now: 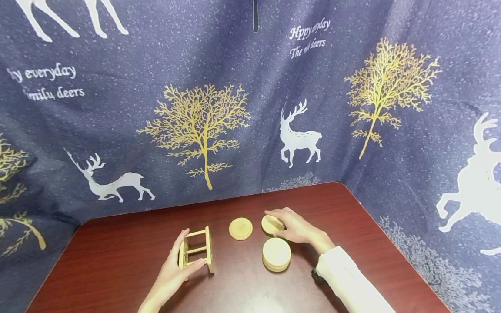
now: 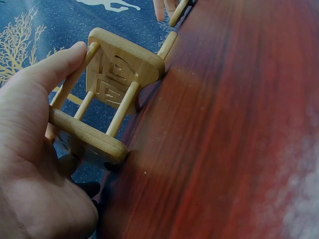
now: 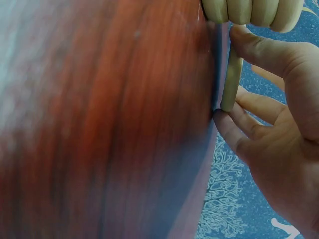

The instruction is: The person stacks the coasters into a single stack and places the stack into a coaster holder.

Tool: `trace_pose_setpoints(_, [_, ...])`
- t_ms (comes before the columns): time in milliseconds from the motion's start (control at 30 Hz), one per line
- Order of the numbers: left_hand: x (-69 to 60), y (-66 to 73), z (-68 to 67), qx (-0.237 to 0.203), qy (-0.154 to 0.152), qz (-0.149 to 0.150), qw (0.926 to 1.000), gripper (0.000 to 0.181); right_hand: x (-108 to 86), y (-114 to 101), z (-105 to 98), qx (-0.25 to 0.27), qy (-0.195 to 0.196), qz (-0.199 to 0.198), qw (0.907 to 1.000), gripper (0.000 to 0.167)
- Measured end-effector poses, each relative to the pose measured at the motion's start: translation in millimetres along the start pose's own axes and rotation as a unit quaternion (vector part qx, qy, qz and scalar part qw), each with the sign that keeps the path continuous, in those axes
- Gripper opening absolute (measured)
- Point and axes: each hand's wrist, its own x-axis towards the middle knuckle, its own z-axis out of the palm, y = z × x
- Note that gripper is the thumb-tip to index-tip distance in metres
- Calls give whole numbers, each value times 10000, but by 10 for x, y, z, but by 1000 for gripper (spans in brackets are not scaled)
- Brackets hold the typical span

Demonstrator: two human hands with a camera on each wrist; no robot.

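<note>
My left hand (image 1: 172, 270) grips a small wooden coaster rack (image 1: 210, 254) on the left half of the table, with the thumb on its near side and fingers on its far side. In the left wrist view the rack (image 2: 117, 69) shows two end panels joined by round bars; one panel has a carved pattern. My right hand (image 1: 300, 229) pinches a round wooden coaster (image 1: 269, 227) by its edges, at or close to the tabletop. Just nearer stands a stack of round coasters (image 1: 276, 255). Another coaster (image 1: 240, 228) lies flat between the rack and the pinched one.
The dark red wooden table (image 1: 242, 282) has rounded far corners. Behind it and at both sides hangs a blue cloth (image 1: 242, 174) printed with deer and trees. A white sleeve (image 1: 348, 278) covers the right forearm, with a dark strap piece near the wrist.
</note>
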Motion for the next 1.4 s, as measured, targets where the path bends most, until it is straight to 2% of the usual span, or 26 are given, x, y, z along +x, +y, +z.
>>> trace_pose_setpoints(233, [13,2,26,-336,-62,-63,9994,108,-46,3,-59,48,-7,155,9999,72])
trace_pose_setpoints(467, [13,9,31,-167,-17,-19,9999,107,-105,-22,-119,311,53,362,9988,71])
trace_pose_setpoints(667, [-2,-2,28,-508,-88,-156,9985,108,-144,-40,-130,247,86,349,9990,70])
trace_pose_setpoints(900, [10,-9,29,-343,-52,-107,9993,108,-188,-71,-172,209,175,361,9990,68])
trace_pose_setpoints(1400, [-4,8,10,-567,-97,-202,9981,108,-244,-146,-229,156,341,298,9988,68])
